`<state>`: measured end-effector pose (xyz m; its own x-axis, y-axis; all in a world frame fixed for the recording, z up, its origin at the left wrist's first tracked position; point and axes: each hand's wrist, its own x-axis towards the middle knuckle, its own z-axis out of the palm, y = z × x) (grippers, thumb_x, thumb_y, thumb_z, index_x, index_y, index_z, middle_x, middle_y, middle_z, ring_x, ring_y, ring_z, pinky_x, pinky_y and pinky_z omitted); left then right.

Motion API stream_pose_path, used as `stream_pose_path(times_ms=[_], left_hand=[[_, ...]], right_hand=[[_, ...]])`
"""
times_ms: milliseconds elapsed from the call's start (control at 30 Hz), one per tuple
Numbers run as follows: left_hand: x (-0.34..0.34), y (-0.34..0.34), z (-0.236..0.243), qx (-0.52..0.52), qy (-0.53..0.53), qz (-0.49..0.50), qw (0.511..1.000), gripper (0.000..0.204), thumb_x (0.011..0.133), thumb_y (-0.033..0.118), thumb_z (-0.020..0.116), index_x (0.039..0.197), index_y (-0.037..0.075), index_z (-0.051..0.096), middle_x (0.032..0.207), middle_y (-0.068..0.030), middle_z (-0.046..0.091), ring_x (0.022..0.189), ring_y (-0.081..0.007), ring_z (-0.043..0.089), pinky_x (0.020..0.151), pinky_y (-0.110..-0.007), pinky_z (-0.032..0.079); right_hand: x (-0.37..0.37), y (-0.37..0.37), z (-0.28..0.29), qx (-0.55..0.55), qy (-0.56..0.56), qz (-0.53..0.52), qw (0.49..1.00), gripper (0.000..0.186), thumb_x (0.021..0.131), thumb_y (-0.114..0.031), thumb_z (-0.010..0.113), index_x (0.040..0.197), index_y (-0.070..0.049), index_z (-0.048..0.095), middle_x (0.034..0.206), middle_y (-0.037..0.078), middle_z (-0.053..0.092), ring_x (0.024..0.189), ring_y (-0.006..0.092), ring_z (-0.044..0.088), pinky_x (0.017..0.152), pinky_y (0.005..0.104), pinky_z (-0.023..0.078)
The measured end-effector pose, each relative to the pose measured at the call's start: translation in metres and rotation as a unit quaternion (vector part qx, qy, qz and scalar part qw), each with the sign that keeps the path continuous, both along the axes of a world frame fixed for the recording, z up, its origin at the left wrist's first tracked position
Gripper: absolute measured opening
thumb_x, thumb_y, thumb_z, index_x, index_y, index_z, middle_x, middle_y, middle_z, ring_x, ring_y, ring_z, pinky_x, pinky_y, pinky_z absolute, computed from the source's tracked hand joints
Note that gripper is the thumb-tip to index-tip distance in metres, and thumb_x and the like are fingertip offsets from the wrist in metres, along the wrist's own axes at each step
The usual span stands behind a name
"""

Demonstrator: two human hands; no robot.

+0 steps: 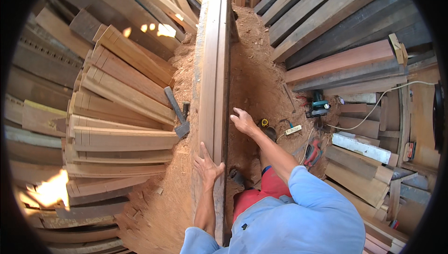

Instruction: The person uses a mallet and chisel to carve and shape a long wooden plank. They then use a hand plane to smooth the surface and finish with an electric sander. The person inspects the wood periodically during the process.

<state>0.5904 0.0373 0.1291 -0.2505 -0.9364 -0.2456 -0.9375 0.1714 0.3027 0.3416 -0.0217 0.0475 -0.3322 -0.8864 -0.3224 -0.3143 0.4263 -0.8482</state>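
A long wooden beam with grooves along its length (215, 67) lies on a narrow bench (199, 48) that runs away from me. My left hand (208, 167) rests on the near part of the beam, its fingers spread and the thumb toward the right edge. Just off the beam's right side hovers my right hand (245, 122), with the fingers partly stretched out and nothing visible in them. A mallet (182, 128) leans beside the bench on the left, its handle pointing up and away.
Stacked timber pieces (126, 139) fill the left side, and more planks (326, 20) lie at the far right. Sawdust (254, 39) covers the floor. Right of me are a green power tool (319, 104), a red power tool (313, 152), a yellow tape measure (265, 122) and a pale cable (373, 109).
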Motion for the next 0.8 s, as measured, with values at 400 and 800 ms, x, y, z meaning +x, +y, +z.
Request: stream_pose_path(times_ms=[400,800], left_hand=[[-0.136,-0.169,-0.025,-0.134,-0.048,-0.146,0.979,0.095,0.082,0.049,0.072,0.162,0.032,0.023,0.16,-0.0403,0.009,0.144,-0.0623,0.018,0.116,-0.069,0.019],[-0.147,-0.181,-0.049,-0.162,-0.111,-0.192,0.961,0.1,0.083,0.029,0.078,0.164,0.028,0.019,0.149,-0.0486,0.026,0.141,-0.0589,0.031,0.111,-0.059,0.036]], right_hand=[[-0.116,0.392,-0.114,0.413,0.077,-0.161,0.893,0.04,0.094,-0.036,0.057,0.102,0.0,0.073,0.109,0.026,0.071,0.104,0.0385,0.068,0.089,0.0452,0.051],[-0.114,0.461,-0.256,0.379,0.104,-0.093,0.915,0.031,0.083,-0.03,0.064,0.094,-0.002,0.072,0.099,0.022,0.072,0.092,0.0425,0.067,0.083,0.0483,0.054]])
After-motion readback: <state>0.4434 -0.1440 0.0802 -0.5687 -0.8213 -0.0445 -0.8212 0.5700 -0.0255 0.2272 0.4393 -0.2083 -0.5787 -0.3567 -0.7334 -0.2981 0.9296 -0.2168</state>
